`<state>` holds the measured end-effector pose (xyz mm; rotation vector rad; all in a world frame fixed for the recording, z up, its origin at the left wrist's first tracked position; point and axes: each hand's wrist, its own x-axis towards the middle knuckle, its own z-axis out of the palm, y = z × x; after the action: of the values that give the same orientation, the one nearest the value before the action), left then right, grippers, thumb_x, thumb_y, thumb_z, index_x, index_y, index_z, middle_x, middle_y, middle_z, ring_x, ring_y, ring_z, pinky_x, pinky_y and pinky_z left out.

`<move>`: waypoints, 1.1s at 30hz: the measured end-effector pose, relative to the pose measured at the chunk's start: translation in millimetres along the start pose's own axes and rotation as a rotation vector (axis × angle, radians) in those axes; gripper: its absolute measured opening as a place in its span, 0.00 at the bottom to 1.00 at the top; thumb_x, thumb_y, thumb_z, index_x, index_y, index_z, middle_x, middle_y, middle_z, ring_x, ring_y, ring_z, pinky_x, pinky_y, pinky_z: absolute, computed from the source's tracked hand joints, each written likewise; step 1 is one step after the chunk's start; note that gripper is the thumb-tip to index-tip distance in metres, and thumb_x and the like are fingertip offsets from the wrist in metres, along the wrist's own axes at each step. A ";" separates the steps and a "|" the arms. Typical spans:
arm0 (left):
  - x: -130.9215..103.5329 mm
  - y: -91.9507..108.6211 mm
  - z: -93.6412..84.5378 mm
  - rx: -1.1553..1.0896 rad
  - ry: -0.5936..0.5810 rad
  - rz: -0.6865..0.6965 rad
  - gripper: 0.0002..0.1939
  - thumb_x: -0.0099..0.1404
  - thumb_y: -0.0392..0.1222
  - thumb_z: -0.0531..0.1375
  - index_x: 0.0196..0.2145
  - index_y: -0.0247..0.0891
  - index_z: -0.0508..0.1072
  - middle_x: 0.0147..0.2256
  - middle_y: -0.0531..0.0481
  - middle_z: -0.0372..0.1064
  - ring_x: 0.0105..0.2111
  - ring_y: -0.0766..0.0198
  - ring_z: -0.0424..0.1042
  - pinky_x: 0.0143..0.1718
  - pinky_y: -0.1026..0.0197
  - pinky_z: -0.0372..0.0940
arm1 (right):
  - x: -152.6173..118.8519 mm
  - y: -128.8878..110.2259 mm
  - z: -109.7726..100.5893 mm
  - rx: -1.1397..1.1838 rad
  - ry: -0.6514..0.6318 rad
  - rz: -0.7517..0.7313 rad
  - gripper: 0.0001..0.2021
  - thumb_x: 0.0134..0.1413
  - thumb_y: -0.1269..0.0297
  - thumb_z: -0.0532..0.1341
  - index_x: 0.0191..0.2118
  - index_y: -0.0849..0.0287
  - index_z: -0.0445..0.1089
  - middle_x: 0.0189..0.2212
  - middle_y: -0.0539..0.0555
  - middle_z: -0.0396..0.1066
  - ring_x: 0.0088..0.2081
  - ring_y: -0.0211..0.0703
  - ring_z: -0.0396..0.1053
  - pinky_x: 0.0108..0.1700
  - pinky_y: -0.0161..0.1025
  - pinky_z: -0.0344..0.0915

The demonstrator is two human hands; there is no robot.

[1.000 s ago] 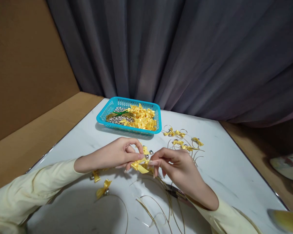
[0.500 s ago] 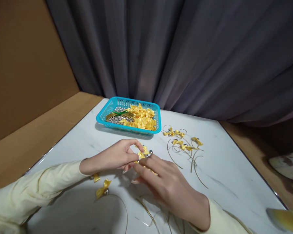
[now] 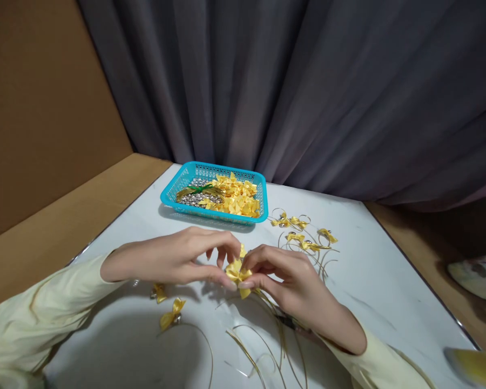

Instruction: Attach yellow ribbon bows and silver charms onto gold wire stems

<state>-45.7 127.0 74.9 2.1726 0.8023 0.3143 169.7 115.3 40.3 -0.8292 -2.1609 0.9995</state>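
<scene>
Between my two hands is a cluster of yellow bows (image 3: 238,271), held above the white table. My left hand (image 3: 194,255) pinches its left side with thumb and fingers. From the right, my right hand (image 3: 294,275) grips the same cluster, thumb at its lower edge. Thin gold wires (image 3: 281,329) trail down below my right hand. A yellow bow with a small silver bell (image 3: 172,315) lies on the table under my left forearm, and another bow (image 3: 159,292) is just behind it.
A blue basket (image 3: 214,217) at the back of the marble-patterned table (image 3: 372,270) holds yellow bows, silver bells and a green-tied gold bundle. Bows on curled wires (image 3: 303,237) lie to its right. A dark, thin object (image 3: 289,320) lies partly under my right wrist. A grey curtain (image 3: 243,81) hangs behind.
My hands have turned and drawn apart slightly, my right hand moving up and right. The bow cluster between them now shows more fully, and the dark object has come into view.
</scene>
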 end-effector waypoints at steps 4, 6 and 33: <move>-2.5 -1.6 5.9 0.061 -0.018 0.061 0.08 0.67 0.42 0.51 0.39 0.38 0.66 0.34 0.49 0.66 0.32 0.65 0.64 0.35 0.66 0.58 | -0.8 -2.6 -1.7 0.082 -0.010 0.040 0.04 0.50 0.71 0.62 0.29 0.59 0.66 0.26 0.49 0.71 0.26 0.33 0.68 0.29 0.29 0.64; -2.2 -3.3 8.2 0.076 -0.008 0.062 0.08 0.67 0.42 0.51 0.37 0.38 0.67 0.32 0.50 0.66 0.30 0.66 0.64 0.32 0.67 0.58 | -1.3 -3.7 -1.8 0.116 -0.031 0.074 0.04 0.50 0.69 0.63 0.29 0.59 0.66 0.26 0.49 0.71 0.27 0.33 0.69 0.29 0.30 0.65; 1.1 -3.4 19.4 0.126 -0.180 0.224 0.06 0.68 0.36 0.50 0.37 0.37 0.67 0.32 0.50 0.68 0.35 0.65 0.65 0.38 0.69 0.59 | 0.3 -9.0 -0.8 0.400 -0.326 0.312 0.10 0.48 0.79 0.57 0.25 0.59 0.57 0.21 0.48 0.67 0.25 0.36 0.71 0.28 0.31 0.65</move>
<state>-37.4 117.9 59.4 2.3755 0.4905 0.1795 167.5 111.2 48.1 -0.8654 -2.0124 1.7625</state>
